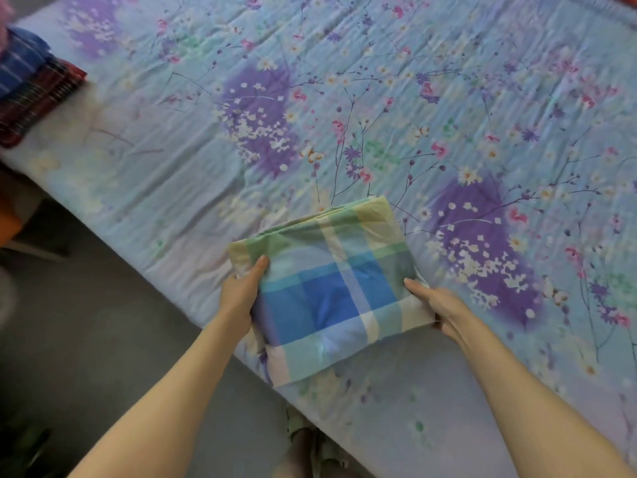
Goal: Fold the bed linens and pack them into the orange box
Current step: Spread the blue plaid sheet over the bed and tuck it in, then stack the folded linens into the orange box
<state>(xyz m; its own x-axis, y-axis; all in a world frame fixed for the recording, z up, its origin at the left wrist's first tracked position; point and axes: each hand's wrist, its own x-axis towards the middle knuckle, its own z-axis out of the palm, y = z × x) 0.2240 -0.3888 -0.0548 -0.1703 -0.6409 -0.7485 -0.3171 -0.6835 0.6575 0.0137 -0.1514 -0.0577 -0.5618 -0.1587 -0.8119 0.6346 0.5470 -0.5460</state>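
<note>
**Gripping the Folded Linen for Transfer to the Box**

Head view. The folded plaid linen [331,291] lies at the near edge of the bed [379,98], at about 6 o'clock from frame centre, on the floral sheet. It is a compact rectangle, with its layered edges visible along the far side at 12 o'clock.

The left hand [241,298] grasps the bundle's 9 o'clock edge, thumb on top and fingers tucked out of sight beneath. The right hand [437,305] grasps the 3 o'clock edge in the same way, thumb laid on the upper face. Neither hand is released.

A stack of folded linens [38,88] sits at 10 o'clock on the bed, well apart from the bundle. An orange shape [8,225] shows at the 9 o'clock frame edge, below the bed line. Whether it is the box cannot be told.

Judged step: lifting the finished bundle for packing.

Procedure:
1. Hold both grips level so the layers do not slide apart.
2. Support the underside with the fingers and press lightly with the thumbs.
3. Lift straight up before moving toward 9 o'clock. Dragging would likely rumple the sheet beneath.
4. Lower the bundle flat into the box and let go only once it rests.

Caution: the near corner overhangs the bed edge and may sag open.
</note>
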